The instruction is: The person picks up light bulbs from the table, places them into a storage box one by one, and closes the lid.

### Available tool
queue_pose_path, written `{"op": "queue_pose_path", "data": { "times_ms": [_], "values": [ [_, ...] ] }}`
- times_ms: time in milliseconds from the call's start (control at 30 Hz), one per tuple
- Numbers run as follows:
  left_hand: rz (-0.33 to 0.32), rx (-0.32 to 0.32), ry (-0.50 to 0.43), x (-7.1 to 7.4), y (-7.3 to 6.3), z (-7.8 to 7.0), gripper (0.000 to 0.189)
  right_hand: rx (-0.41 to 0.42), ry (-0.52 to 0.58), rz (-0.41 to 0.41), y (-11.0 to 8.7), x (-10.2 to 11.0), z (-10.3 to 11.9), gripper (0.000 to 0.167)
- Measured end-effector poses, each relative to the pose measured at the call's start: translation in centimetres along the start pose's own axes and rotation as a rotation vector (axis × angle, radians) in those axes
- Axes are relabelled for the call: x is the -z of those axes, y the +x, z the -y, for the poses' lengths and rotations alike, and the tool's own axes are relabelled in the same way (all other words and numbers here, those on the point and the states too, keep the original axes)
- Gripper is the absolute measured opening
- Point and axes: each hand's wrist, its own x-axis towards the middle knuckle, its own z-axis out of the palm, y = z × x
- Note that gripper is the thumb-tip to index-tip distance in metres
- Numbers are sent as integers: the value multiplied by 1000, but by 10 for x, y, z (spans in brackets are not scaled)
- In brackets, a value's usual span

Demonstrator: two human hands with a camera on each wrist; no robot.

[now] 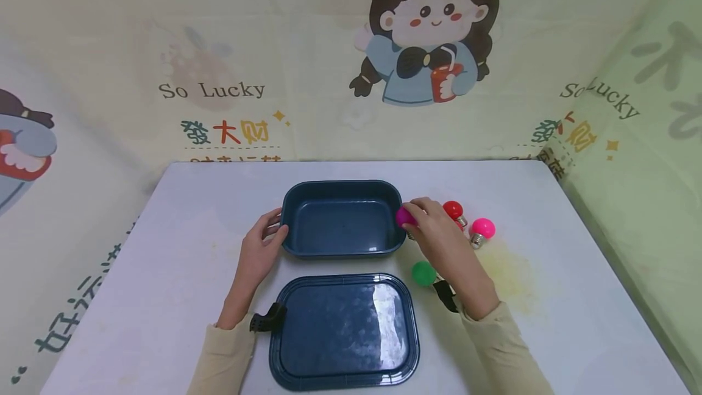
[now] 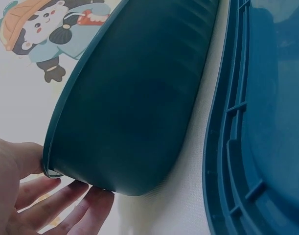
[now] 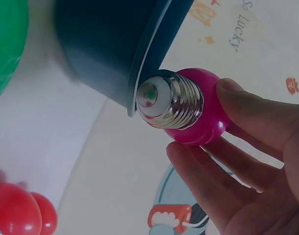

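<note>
A dark blue plastic box (image 1: 342,224) sits uncovered, and nothing shows inside it. At its left end my left hand (image 1: 263,244) grips the rim. The left wrist view has the thumb on the rim and the fingers (image 2: 93,208) against the outer wall. My right hand (image 1: 441,239) pinches a magenta light bulb (image 1: 404,217) by its round glass, beside the box's right end. From the right wrist, the bulb's silver screw base (image 3: 176,103) points toward the box and overlaps its rim.
The box's dark blue lid (image 1: 342,331) lies in front of it. Green (image 1: 423,274), red (image 1: 453,209) and pink (image 1: 483,228) bulbs lie around my right hand, on the white table (image 1: 192,249). A printed cloth (image 1: 312,78) hangs behind the table.
</note>
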Motion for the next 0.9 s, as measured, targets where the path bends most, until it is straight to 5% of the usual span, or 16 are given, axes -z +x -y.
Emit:
{"op": "queue_pose_path", "data": {
  "times_ms": [900],
  "values": [
    [-13,-14,6,-1,1,4,47,26,3,53,29,-29,12,53]
  ]
}}
